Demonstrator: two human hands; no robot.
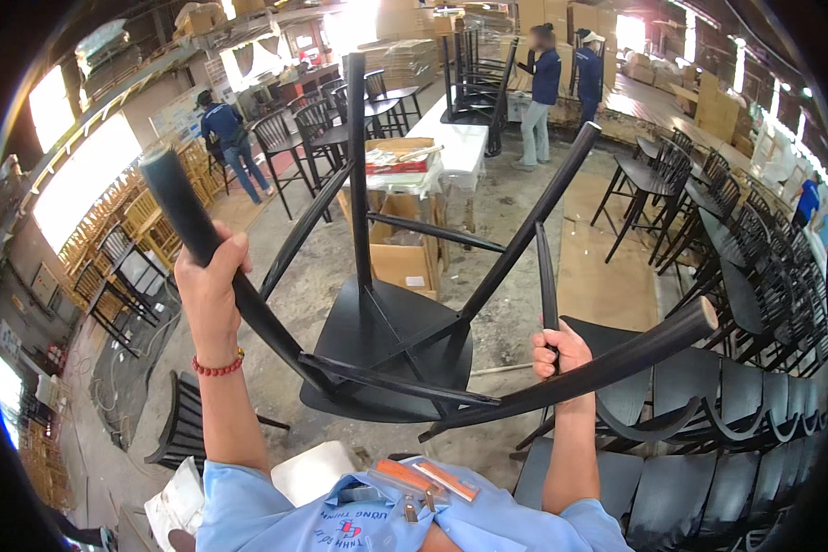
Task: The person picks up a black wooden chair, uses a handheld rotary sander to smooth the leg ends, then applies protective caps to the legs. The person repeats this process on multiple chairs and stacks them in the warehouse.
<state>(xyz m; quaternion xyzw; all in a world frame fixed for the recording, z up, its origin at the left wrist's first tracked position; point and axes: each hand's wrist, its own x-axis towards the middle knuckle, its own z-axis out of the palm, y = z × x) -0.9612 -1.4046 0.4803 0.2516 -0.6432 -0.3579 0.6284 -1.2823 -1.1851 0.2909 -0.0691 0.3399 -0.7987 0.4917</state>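
Note:
A black wooden chair (354, 345) is held up in front of me, turned so its legs point toward me and the underside of its seat shows. My left hand (213, 276) is closed round one leg (189, 216) at the left. On the other side my right hand (561, 352) wraps round a thin side stretcher (546, 267), close to where it meets the near right leg (644, 345). Pale bare wood shows at the end of that leg. The chair's backrest is hidden from view.
Rows of black chairs (681, 396) fill the right side. Behind my chair stand a cardboard box (405, 262) and a white table (460, 147). A single chair (179, 419) sits low at the left. Other people (543, 83) stand farther back.

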